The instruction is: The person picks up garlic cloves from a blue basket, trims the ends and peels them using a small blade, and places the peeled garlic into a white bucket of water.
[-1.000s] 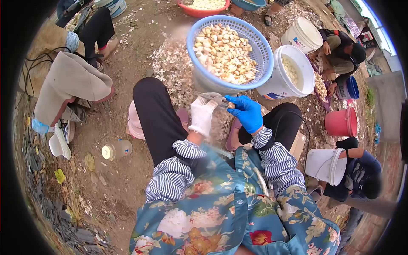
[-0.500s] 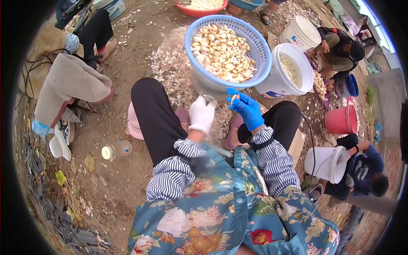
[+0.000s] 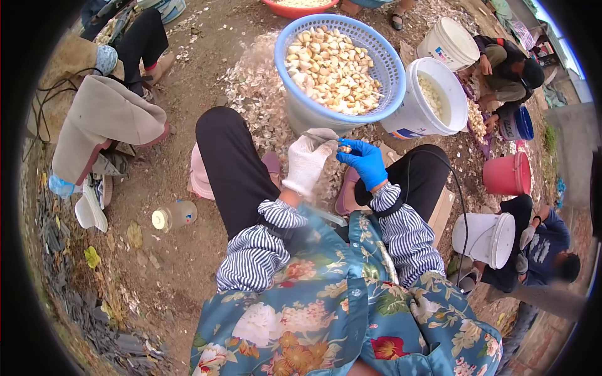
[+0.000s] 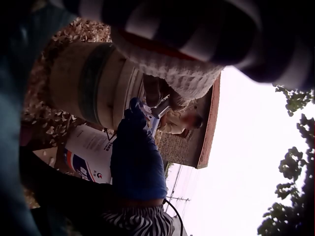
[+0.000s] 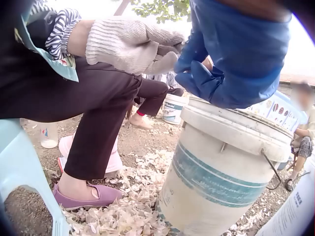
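In the head view my left hand (image 3: 307, 164), in a white knit glove with greyish fingers, is curled around a small knife (image 4: 161, 107), mostly hidden by the fingers; its thin grey blade shows in the left wrist view. My right hand (image 3: 365, 164), in a blue glove, pinches a garlic clove (image 3: 344, 149) between thumb and fingertips. The two hands meet in front of my knees, blade tip close by the clove. Just beyond them a blue perforated basket (image 3: 393, 94) holds many garlic cloves (image 3: 332, 69). It sits on a white bucket (image 5: 221, 172).
Right of the basket stands a white bucket (image 3: 407, 109) with pale cloves in liquid. Papery skins (image 3: 257, 94) litter the ground. A red bucket (image 3: 505, 174) and white bucket (image 3: 483, 238) stand further right, beside other seated people. A capped jar (image 3: 179, 215) lies at left.
The hands parted half a second ago, the right holding the clove up with fingers spread; now they are together again at the clove. The view has shifted slightly.
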Tool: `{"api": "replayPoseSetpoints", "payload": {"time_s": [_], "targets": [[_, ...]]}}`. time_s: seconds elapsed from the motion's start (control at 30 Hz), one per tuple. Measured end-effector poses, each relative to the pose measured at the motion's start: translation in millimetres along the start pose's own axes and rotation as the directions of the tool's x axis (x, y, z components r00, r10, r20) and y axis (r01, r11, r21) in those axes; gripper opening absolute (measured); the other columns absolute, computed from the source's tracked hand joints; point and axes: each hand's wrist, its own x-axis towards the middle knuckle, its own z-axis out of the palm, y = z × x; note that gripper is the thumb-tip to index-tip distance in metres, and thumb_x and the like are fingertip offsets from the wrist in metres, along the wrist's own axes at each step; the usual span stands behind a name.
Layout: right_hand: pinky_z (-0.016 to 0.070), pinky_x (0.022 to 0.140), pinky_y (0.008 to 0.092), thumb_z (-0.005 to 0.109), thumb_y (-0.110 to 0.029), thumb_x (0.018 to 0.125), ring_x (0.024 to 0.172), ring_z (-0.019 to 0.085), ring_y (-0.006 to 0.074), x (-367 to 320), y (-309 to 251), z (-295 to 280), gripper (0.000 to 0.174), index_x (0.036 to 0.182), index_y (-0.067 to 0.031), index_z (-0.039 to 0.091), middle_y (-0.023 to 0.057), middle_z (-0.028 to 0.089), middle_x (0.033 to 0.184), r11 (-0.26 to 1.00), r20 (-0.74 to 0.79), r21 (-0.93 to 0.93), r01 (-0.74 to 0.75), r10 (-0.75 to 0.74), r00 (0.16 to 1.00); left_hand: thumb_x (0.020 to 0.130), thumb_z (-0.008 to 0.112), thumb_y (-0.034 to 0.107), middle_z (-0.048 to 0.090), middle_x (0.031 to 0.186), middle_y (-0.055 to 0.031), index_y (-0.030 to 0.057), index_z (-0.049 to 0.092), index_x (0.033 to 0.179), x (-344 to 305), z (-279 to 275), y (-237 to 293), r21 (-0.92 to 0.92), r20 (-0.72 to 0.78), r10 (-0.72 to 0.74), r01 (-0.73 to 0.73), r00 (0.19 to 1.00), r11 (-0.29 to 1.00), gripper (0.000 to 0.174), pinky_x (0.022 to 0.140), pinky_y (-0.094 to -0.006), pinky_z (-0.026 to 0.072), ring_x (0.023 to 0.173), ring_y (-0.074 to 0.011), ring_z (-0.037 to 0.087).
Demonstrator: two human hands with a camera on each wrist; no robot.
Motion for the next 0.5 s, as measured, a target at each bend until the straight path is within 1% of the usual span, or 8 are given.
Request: {"api": "replayPoseSetpoints", "payload": {"time_s": [0.03, 0.07, 0.17, 0.27, 0.37, 0.47, 0.5], "targets": [[0.0513, 0.072, 0.0234, 0.07, -0.002, 0.078, 0.08, 0.061, 0.0093, 1.1, 6.4, -0.8, 0.034, 0.111, -0.0013, 0.066, 0.0059, 0.067, 0.094, 0.997, -0.024, -0.071, 0.012, -0.014, 1.0, 0.086, 0.061, -0.002, 0.067, 0.093, -0.0094, -0.0046, 0.06, 0.105, -0.8, -0.2, -0.3, 0.026, 0.03, -0.005, 0.004, 1.0, 1.0, 0.019, 0.072, -0.0249, 0.0527, 0.082, -0.0126, 0.064], [0.051, 0.07, 0.0229, 0.07, -0.002, 0.078, 0.078, 0.06, 0.0088, 1.9, 11.1, -1.2, 0.033, 0.111, -0.0017, 0.066, 0.0056, 0.067, 0.092, 0.99, -0.047, -0.141, 0.023, -0.03, 0.998, 0.085, 0.062, -0.002, 0.067, 0.09, -0.0078, -0.0047, 0.061, 0.103, -2.4, 0.9, -1.0, 0.025, 0.021, -0.054, 0.053, 0.998, 0.998, 0.019, 0.07, -0.0242, 0.052, 0.08, -0.0116, 0.063], [0.0494, 0.066, 0.0237, 0.071, -0.002, 0.076, 0.072, 0.058, 0.0086, -5.6, -0.5, 7.9, 0.034, 0.11, -0.0042, 0.067, 0.0054, 0.066, 0.085, 0.938, -0.082, -0.334, 0.092, -0.126, 0.989, 0.084, 0.062, -0.002, 0.068, 0.09, -0.0076, -0.0044, 0.062, 0.102, -4.6, 4.8, 2.2, 0.043, 0.034, -0.058, 0.057, 0.998, 0.997, 0.018, 0.069, -0.0235, 0.0514, 0.078, -0.0112, 0.063], [0.0489, 0.064, 0.0252, 0.071, -0.001, 0.074, 0.069, 0.057, 0.0097, -9.6, -6.4, 8.4, 0.037, 0.11, -0.0066, 0.068, 0.0064, 0.063, 0.081, 0.828, 0.01, -0.505, 0.242, -0.275, 0.961, 0.085, 0.061, -0.001, 0.067, 0.088, -0.0075, -0.0037, 0.062, 0.099, -3.7, 2.4, 0.0, 0.122, -0.003, -0.057, 0.057, 0.998, 0.991, 0.014, 0.068, -0.0244, 0.051, 0.077, -0.0115, 0.063], [0.0486, 0.065, 0.0261, 0.071, 0.0, 0.073, 0.068, 0.057, 0.0108, -11.8, -5.6, 8.1, 0.039, 0.11, -0.0094, 0.069, 0.0075, 0.061, 0.078, 0.783, 0.068, -0.558, 0.276, -0.288, 0.955, 0.085, 0.06, -0.002, 0.067, 0.084, -0.0077, -0.0032, 0.062, 0.093, -1.0, -4.0, -14.3, 0.255, -0.09, 0.006, 0.017, 0.996, 0.967, 0.009, 0.068, -0.0254, 0.0507, 0.075, -0.0121, 0.062], [0.0487, 0.066, 0.0262, 0.069, 0.0, 0.076, 0.07, 0.057, 0.01, -14.9, -7.8, 15.1, 0.036, 0.111, -0.0075, 0.068, 0.0057, 0.065, 0.085, 0.864, 0.032, -0.436, 0.253, -0.266, 0.963, 0.083, 0.062, 0.002, 0.067, 0.08, -0.0098, -0.001, 0.062, 0.088, 4.7, -10.5, -25.4, 0.393, -0.203, 0.06, 0.026, 0.977, 0.919, 0.005, 0.067, -0.028, 0.0503, 0.073, -0.0151, 0.063], [0.0489, 0.066, 0.0261, 0.069, 0.0, 0.076, 0.07, 0.057, 0.01, -14.2, -6.1, 18.7, 0.035, 0.111, -0.006, 0.068, 0.0048, 0.066, 0.089, 0.931, -0.005, -0.294, 0.217, -0.228, 0.974, 0.083, 0.063, 0.005, 0.067, 0.079, -0.0105, -0.0002, 0.062, 0.087, 4.9, -10.0, -19.9, 0.488, -0.208, 0.057, 0.053, 0.977, 0.871, 0.006, 0.067, -0.0286, 0.05, 0.073, -0.0161, 0.064]]}}
